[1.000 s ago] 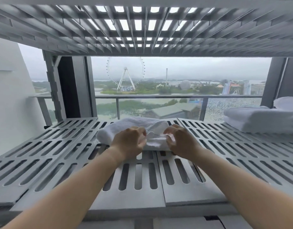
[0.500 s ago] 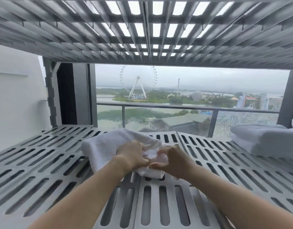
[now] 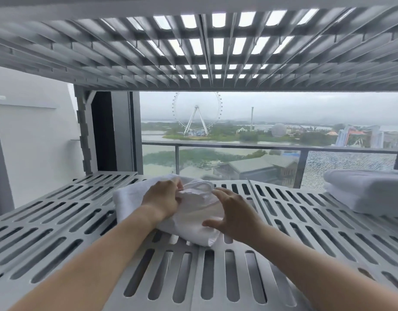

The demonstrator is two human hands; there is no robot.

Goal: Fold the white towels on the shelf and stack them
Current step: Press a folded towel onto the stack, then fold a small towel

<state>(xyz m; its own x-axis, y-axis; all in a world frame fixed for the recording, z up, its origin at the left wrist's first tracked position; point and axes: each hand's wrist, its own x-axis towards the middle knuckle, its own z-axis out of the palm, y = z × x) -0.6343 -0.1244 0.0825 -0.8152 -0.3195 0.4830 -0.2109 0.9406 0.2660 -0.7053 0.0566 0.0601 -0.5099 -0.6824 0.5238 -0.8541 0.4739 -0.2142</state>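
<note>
A crumpled white towel [image 3: 194,212] lies on the grey slotted shelf [image 3: 58,221], a little left of the middle. My left hand [image 3: 163,199] pinches a fold at the towel's top. Fingers spread, my right hand [image 3: 232,217] rests against the towel's right side, thumb low and fingertips high. A stack of folded white towels [image 3: 366,191] sits at the shelf's far right, apart from both hands.
A second slotted shelf [image 3: 193,52] hangs close overhead. A white wall [image 3: 31,142] and a grey upright post [image 3: 85,131] close off the left. Behind the shelf a glass balcony railing [image 3: 238,147] runs across.
The towel has been drawn nearer and bunched up higher. My right hand has opened from a pinch to spread fingers on the towel's right side. The camera has tilted up.
</note>
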